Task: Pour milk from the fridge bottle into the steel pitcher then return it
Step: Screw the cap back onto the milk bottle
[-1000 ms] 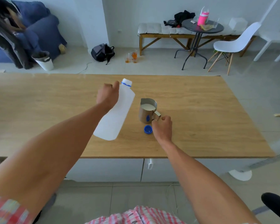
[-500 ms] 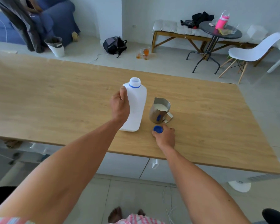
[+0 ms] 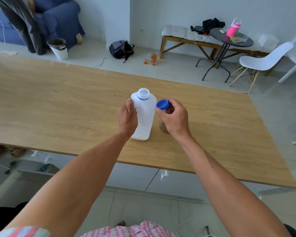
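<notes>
While left hand [image 3: 127,117] grips upright open bottle [image 3: 143,115], right hand [image 3: 173,117] pinches blue cap [image 3: 162,104] at bottle's 3 o'clock, above mostly hidden pitcher [image 3: 163,127].

I see the left hand [image 3: 128,117] gripping the upright open bottle [image 3: 143,115]. The right hand [image 3: 173,118] pinches the blue cap [image 3: 162,104] at its fingertips, just beside the bottle's neck.

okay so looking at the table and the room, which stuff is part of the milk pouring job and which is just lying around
Job: milk bottle, blue cap, steel pitcher mostly hidden behind the right hand.
Lying about: backpack, bin, floor drinks, pink tumbler, white chair.
</notes>
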